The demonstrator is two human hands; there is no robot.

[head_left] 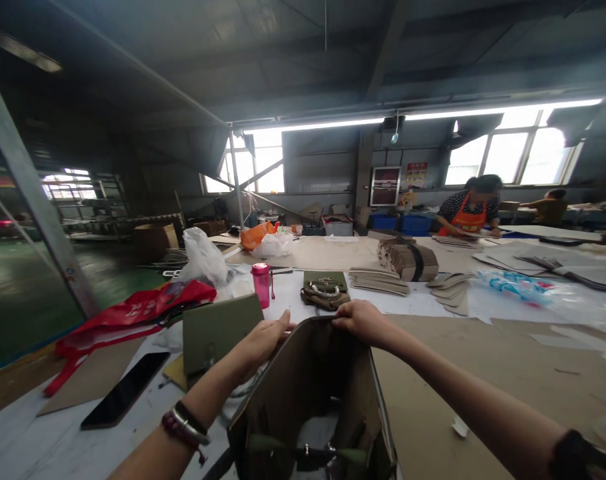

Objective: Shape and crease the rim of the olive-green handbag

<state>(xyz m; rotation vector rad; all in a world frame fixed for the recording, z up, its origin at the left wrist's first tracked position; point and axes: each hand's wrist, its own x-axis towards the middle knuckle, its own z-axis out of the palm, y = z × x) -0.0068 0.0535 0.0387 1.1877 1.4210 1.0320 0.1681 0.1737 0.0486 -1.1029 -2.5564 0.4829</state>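
Tbl (pixel 57 443): LH (pixel 269 335), RH (pixel 359 320) fwd @ bag (pixel 287 387)

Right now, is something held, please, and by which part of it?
The open bag: the right hand grips its far rim; the left hand is at the rim's left end, grip unclear.

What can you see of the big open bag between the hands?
The bag looks boxy, with stiff, maybe leathery walls and a dark brownish inside. Its mouth gapes toward the camera, low in the picture's middle. Near the bottom edge, small shiny metal bits sit between green strips. The right hand pinches its far rim; the left hand is at its far left corner.
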